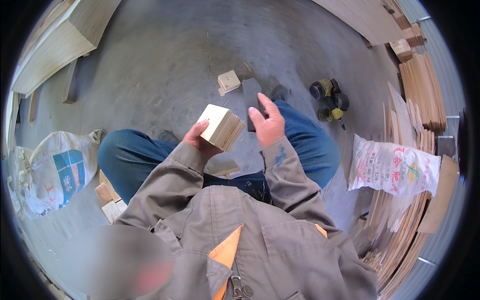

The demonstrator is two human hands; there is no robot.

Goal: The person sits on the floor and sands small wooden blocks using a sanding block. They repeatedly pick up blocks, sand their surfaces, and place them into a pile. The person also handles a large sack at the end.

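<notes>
My left hand (197, 136) is closed around a pale wooden block (216, 122), a squarish piece with layered edges like stacked plywood, held tilted in front of my lap. Just right of it, my right hand (270, 122) grips a dark grey rectangular bar (252, 90) along its right side, thumb and fingers against it. The bar stands slightly apart from the wooden block. Beyond both hands, a similar small wooden block (229, 81) rests on the concrete floor, with wood scraps beside it.
A yellow-and-black power tool (330, 97) with a hose lies past my right knee. White woven sacks lie at left (62, 172) and right (395, 167). Stacked wooden strips (422, 92) line the right wall. Large boards (60, 47) stand at upper left. More wood blocks (112, 207) sit by my left thigh.
</notes>
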